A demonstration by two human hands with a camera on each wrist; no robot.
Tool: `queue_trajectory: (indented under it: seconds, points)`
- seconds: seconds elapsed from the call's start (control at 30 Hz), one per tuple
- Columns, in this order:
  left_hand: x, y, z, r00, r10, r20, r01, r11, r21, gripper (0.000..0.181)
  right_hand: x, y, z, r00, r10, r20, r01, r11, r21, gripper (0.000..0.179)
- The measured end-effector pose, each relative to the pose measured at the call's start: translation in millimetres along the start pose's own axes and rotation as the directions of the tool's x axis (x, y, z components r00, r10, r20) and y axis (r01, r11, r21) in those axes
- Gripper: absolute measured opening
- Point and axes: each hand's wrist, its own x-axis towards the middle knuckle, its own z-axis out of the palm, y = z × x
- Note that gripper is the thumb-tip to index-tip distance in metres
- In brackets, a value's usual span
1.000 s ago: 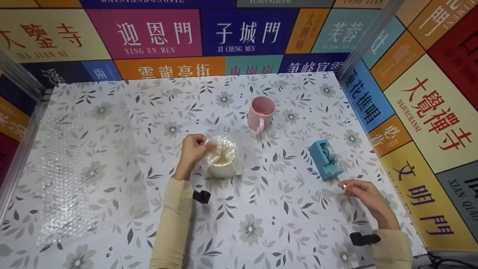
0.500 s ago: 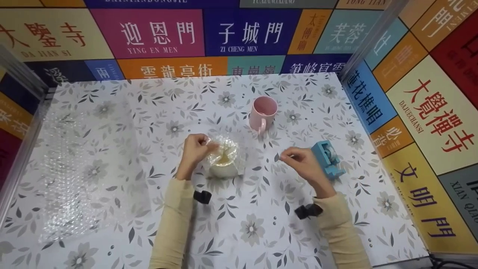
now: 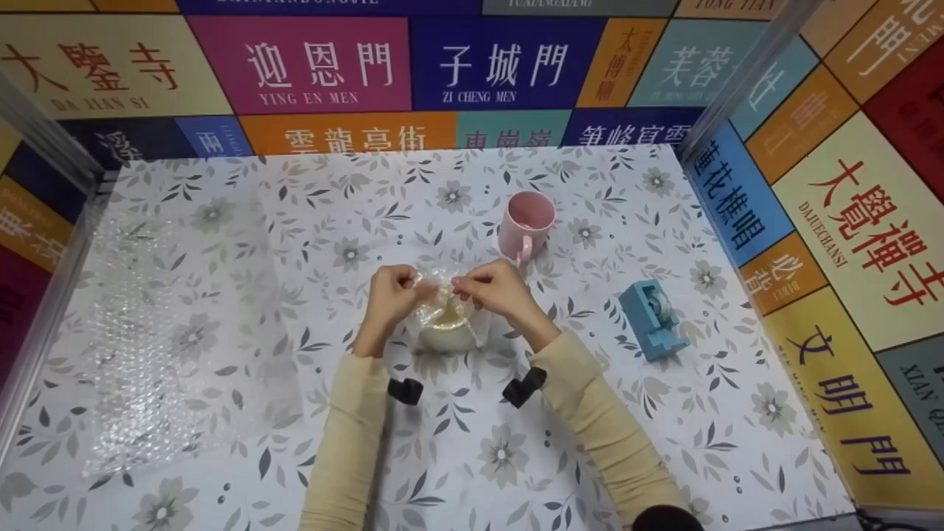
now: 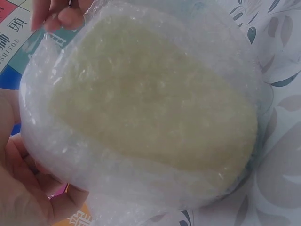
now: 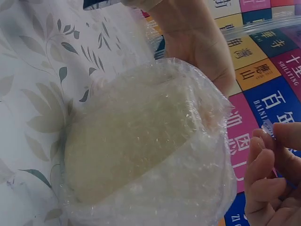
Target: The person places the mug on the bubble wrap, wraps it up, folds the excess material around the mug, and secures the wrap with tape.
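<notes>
A pale yellow-green, rounded cup-like object stands on the table, wrapped in bubble wrap gathered over its top. My left hand pinches the gathered wrap on its left side. From the right, my right hand has come up to the top of the bundle, fingertips close to the left ones. Between its thumb and forefinger is a small clear piece of tape. Through the wrap, the object's pale side shows blurred in the left wrist view.
A pink mug stands just behind the right hand. Further right is a blue tape dispenser with a clear roll. A flat sheet of bubble wrap covers the table's left part. Printed panels wall the back and sides.
My right hand has moved left from beside the tape dispenser to the top of the wrapped bundle, carrying the tape piece. My left hand has kept its pinch on the wrap.
</notes>
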Motion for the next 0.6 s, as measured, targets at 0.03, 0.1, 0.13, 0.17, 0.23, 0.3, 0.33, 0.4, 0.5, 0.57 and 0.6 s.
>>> queue_trajectory:
  seconds: [0.03,0.1,0.13,0.17,0.23,0.3,0.33,0.4,0.5,0.57,0.6]
  points:
    - [-0.2,0.0,0.1,1.0,0.002,-0.002,-0.003,1.0,-0.007,0.042,3.0,-1.0,0.7,1.0,-0.009,0.009,0.009,0.999,-0.032,0.021]
    - [-0.3,-0.1,0.4,1.0,0.007,-0.001,-0.007,1.0,-0.017,0.043,8.8,-2.4,0.2,0.998,-0.048,0.04,0.052,0.992,-0.115,0.021]
    - [-0.3,-0.1,0.2,1.0,0.009,-0.001,-0.009,1.0,-0.019,0.043,11.6,-3.4,-0.4,0.995,-0.079,0.059,0.087,0.984,-0.158,0.022]
    - [-0.4,-0.1,0.0,1.0,0.007,0.001,-0.007,1.0,-0.021,0.043,14.4,-4.1,-1.2,0.99,-0.113,0.082,0.127,0.973,-0.195,0.021]
    - [-0.3,-0.4,-0.3,1.0,0.005,0.007,-0.005,1.0,-0.024,0.042,19.4,-4.9,-3.9,0.975,-0.185,0.125,0.212,0.944,-0.252,0.021]
    - [-0.3,-0.5,-0.5,1.0,0.003,0.012,-0.003,1.0,-0.029,0.042,23.7,-5.0,-6.7,0.961,-0.228,0.157,0.265,0.924,-0.278,0.021]
    - [-0.3,-0.6,-0.6,1.0,0.004,0.012,-0.003,0.999,-0.032,0.042,25.6,-4.9,-8.0,0.956,-0.24,0.17,0.28,0.917,-0.283,0.021]
    - [-0.2,-1.1,-0.8,1.0,0.007,0.012,-0.007,0.999,-0.034,0.042,29.4,-3.9,-10.4,0.95,-0.243,0.196,0.292,0.915,-0.279,0.021]
    - [-0.4,-1.2,-1.3,1.0,0.007,0.017,-0.006,0.999,-0.047,0.041,34.6,-2.4,-14.1,0.939,-0.237,0.249,0.306,0.906,-0.292,0.022]
    - [-0.3,-1.4,-1.6,1.0,0.001,0.026,0.0,0.998,-0.057,0.039,38.1,-1.7,-16.5,0.922,-0.245,0.299,0.335,0.891,-0.305,0.022]
    - [-0.3,-1.4,-1.8,1.0,-0.001,0.031,0.003,0.998,-0.062,0.039,40.0,-1.4,-17.6,0.912,-0.252,0.325,0.354,0.883,-0.31,0.022]
